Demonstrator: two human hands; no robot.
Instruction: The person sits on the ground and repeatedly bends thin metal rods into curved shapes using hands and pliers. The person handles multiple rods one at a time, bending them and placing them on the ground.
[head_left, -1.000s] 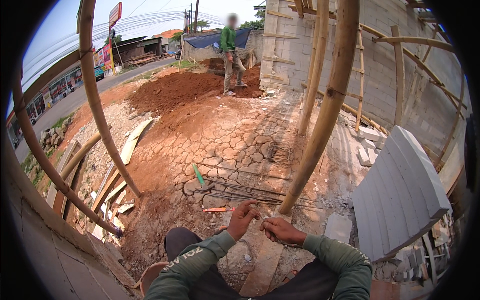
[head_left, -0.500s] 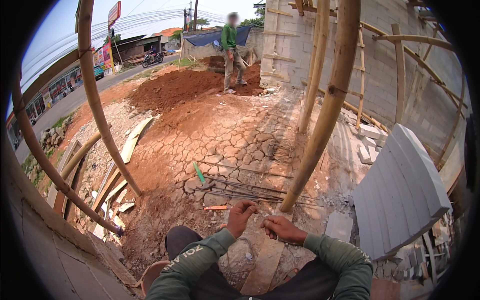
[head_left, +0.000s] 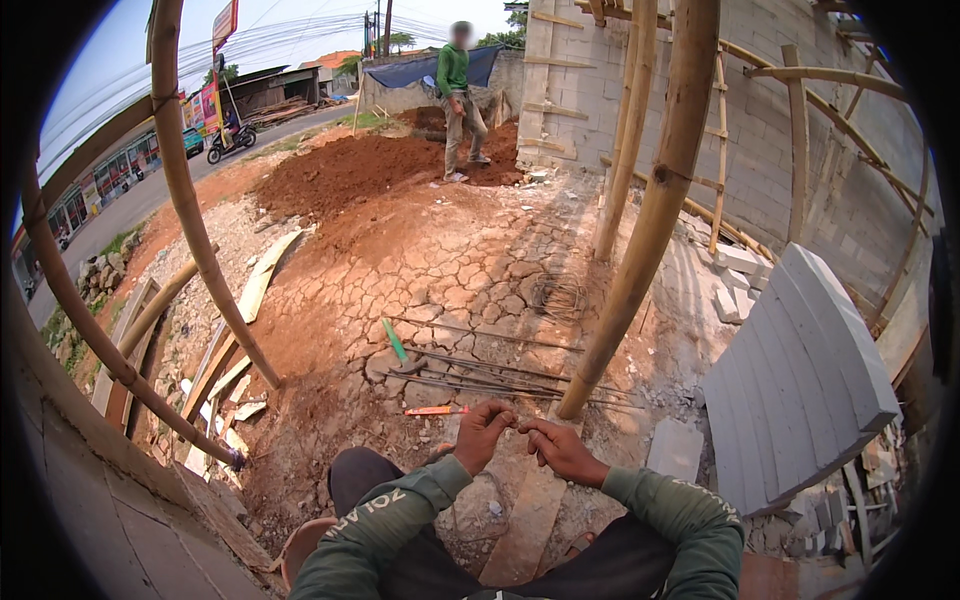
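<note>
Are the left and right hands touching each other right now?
Touching. In the head view the left hand and right hand meet at the fingertips, with no gap visible between them; anything pinched there is too small to tell.

The hands (head_left: 520, 445) meet low in the middle. Metal rods (head_left: 480, 375) lie on the ground before them, a bamboo pole (head_left: 650, 210) right, blocks (head_left: 800, 380) farther right.
</note>
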